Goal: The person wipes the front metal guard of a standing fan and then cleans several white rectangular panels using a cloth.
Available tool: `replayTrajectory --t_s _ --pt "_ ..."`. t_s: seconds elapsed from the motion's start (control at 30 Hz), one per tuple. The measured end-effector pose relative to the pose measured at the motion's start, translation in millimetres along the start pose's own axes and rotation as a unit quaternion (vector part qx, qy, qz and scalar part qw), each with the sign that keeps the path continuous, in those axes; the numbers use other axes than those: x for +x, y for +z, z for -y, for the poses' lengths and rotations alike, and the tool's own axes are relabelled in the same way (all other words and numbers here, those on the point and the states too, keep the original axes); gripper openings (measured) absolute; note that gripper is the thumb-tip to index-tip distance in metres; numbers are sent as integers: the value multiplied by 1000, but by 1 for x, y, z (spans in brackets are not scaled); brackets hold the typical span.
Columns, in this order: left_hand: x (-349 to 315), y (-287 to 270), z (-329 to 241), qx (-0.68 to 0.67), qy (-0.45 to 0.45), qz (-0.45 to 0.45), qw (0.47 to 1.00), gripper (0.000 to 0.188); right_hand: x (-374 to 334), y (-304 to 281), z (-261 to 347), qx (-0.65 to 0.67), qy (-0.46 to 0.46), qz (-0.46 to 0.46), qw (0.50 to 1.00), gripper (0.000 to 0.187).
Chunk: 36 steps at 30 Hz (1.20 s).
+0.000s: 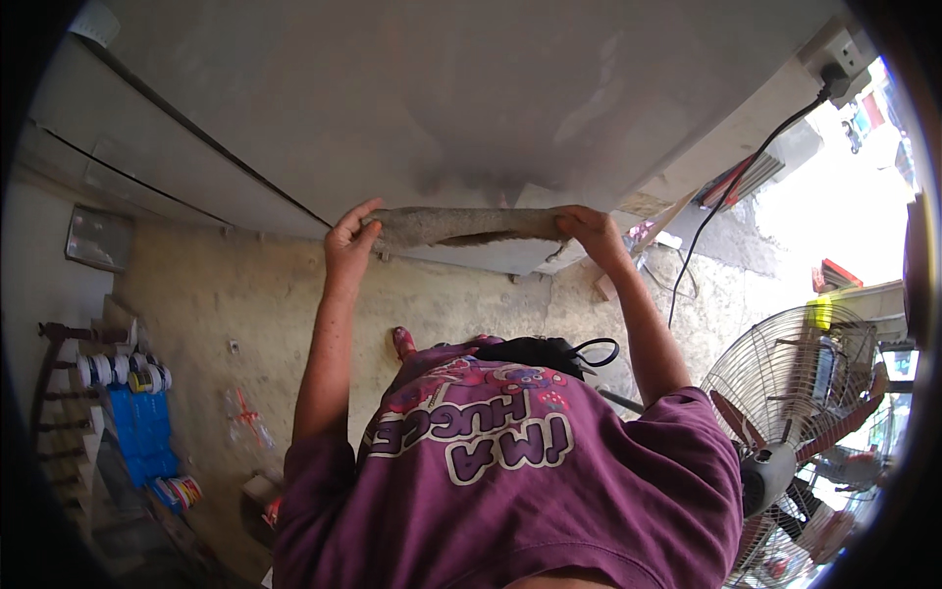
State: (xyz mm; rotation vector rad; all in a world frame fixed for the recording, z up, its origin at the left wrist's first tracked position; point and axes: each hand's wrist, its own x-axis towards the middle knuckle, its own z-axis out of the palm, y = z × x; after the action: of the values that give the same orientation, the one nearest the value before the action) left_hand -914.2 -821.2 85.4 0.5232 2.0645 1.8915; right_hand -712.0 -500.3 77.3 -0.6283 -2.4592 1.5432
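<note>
ahead of you, on the far side, stands a smooth grey panel [471,98], perhaps a cabinet front. you have a stained, pale floor [196,285] below, a wire-caged fan [770,471] at near right, and a glaring bright opening [834,206] at far right.

Hands: two, left hand [351,234] and right hand [590,232]
Grey strips [456,223]: one is stretching between both hands
Fans [770,473]: one is standing right of the right hand
Plugs [834,80]: one is sitting farther right
White rolls [120,370]: several are lying left of the left hand, too small for counting
</note>
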Motion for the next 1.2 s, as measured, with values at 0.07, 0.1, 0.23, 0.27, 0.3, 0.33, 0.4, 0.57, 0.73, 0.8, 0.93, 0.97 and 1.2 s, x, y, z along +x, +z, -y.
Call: replayTrajectory --t_s 0.07,0.1,0.23,0.27,0.3,0.33,0.4,0.57,0.73,0.8,0.93,0.97,1.2 --pt "3 -10 -16 0 4 -23 1000 32 3 5 27 54 16 -3 998 26" --pt "2 -17 -21 4 1 -17 1000 31 4 9 36 81 26 -5 996 26" --pt "8 -42 -43 -8 0 0 1000 28 6 22 65 215 34 -38 975 23" --pt "10 -51 -47 -24 -8 8 1000 27 7 20 74 213 43 -30 976 24" --pt "10 -58 -53 -40 -15 16 999 27 7 17 83 210 53 -22 976 25" --pt "10 -63 -67 -67 -32 26 997 26 6 14 92 206 65 -17 976 26" --pt "9 -76 -89 -187 -29 32 981 26 7 9 117 254 17 -26 967 29" --pt "15 -91 -64 -315 -55 139 937 35 20 22 109 221 -48 40 973 35" --pt "-18 -111 108 37 -176 103 978 17 25 100 22 -51 13 19 998 15" --pt "-35 -110 130 65 -216 91 970 14 18 109 12 -160 -75 13 984 17" --pt "-45 -128 129 102 -229 67 966 13 17 115 18 -60 -33 52 996 20" --pt "-47 -130 116 140 -207 48 967 13 14 112 38 0 74 89 993 18" --pt "-13 -159 42 -53 -44 -28 997 16 44 111 119 76 -92 47 992 22"
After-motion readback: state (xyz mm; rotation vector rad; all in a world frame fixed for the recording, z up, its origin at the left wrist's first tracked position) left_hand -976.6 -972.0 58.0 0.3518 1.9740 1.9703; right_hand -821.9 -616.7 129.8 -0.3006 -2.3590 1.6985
